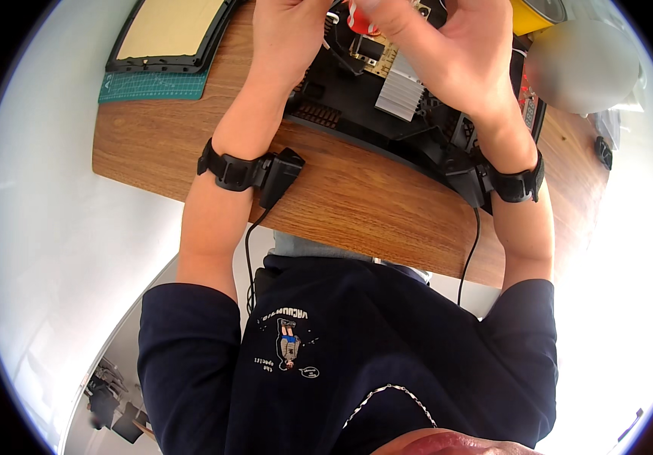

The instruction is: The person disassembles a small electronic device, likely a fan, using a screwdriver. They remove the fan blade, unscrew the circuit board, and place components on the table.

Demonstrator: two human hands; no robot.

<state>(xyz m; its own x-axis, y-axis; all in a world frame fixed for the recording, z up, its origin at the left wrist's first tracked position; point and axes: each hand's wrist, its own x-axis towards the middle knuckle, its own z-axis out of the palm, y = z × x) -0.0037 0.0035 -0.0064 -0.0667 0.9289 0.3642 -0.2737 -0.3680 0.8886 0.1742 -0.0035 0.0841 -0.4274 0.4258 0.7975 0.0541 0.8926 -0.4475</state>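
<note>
Both hands are raised over an opened black electronic device (pixel 417 129) on the wooden table (pixel 357 205); a circuit board and a ribbed silver heatsink (pixel 400 95) show inside it. My right hand (pixel 452 53) pinches a small red and white part (pixel 357 19) at the top edge. My left hand (pixel 288 34) is just left of that part, beside a thin wire, with its fingertips cut off by the frame. Each wrist wears a black strap with a cabled black module (pixel 277 176).
A green cutting mat (pixel 152 85) lies at the table's far left under a black tray holding a tan sheet (pixel 171 26). A yellow object (pixel 535 14) and a pale grey rounded thing (pixel 580 68) sit at the far right. The table's near edge crosses just below my wrists.
</note>
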